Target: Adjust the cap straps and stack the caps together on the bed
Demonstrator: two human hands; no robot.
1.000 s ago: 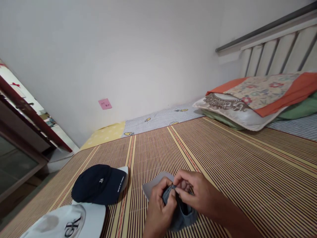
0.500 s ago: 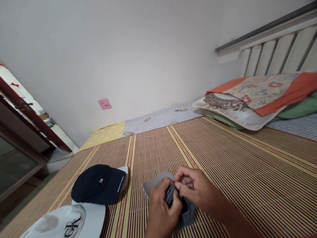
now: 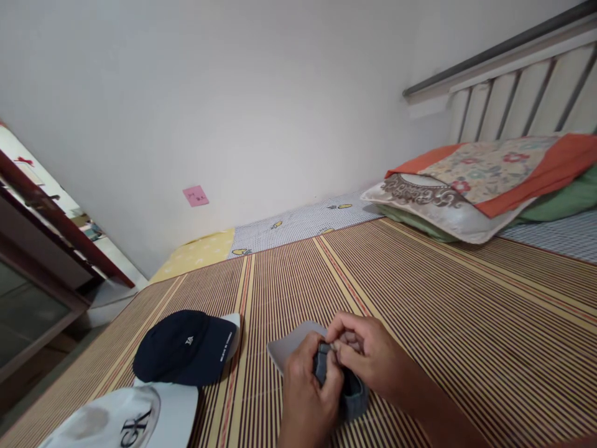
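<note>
The left hand (image 3: 308,395) had its thumb and fingers closed on the band of the grey cap (image 3: 355,404), seemingly to steady it for the right hand (image 3: 373,351), whose thumb and forefinger were pinched together at the band's edge. The cap sat low over the mat (image 3: 420,298), brim outward, probably so its open back faced the person; the crown's hollow gaped, its inside mostly hidden.
</note>
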